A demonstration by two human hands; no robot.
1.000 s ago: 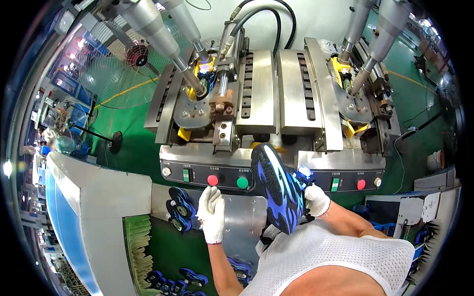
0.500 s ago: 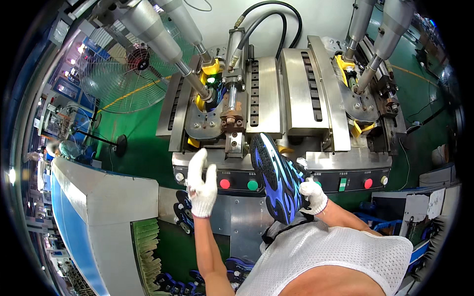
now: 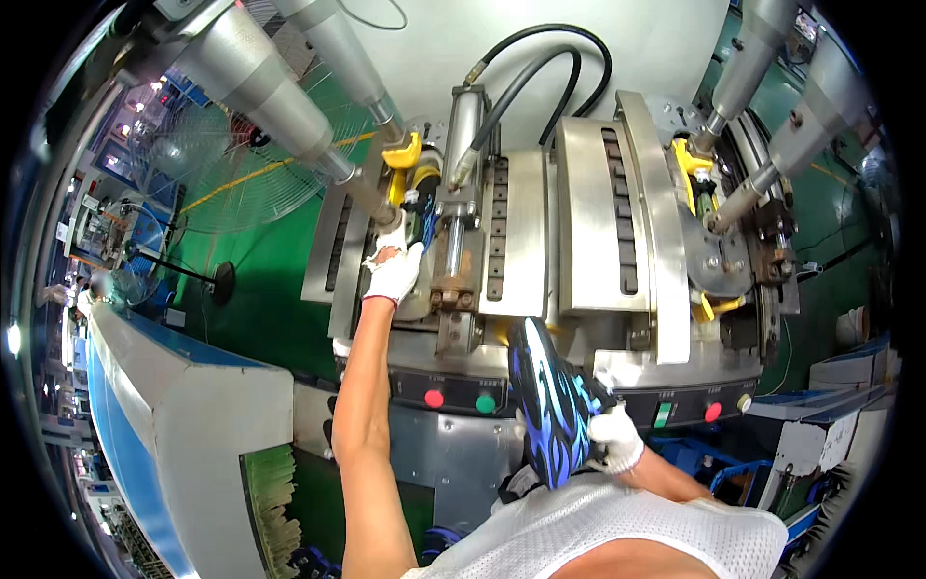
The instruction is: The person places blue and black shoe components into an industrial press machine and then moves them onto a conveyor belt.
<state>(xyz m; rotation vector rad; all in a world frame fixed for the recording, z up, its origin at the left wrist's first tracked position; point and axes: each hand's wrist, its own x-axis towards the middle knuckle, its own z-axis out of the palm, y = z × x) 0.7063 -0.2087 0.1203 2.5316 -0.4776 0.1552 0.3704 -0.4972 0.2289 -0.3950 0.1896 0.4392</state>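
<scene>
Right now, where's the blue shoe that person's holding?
In the head view, the blue shoe is low and just right of the middle, in the right hand, between the round green button and the green switch.

The person's left arm (image 3: 365, 415) extends, gloved left hand (image 3: 395, 268) beyond the control panel (image 3: 458, 392); gloved right hand (image 3: 617, 440) grips before it.

Right grip (image 3: 615, 440), gloved, partly hidden behind the blue-and-black shoe (image 3: 546, 410); contact of the left grip (image 3: 395, 270) with the left press (image 3: 463, 256) indeterminable. Lower-left shoes (image 3: 312, 560) cut off by the bottom edge; fan (image 3: 243, 130) partly behind a metal cylinder (image 3: 258, 89); control panel (image 3: 459, 399) lettering too small.
</scene>
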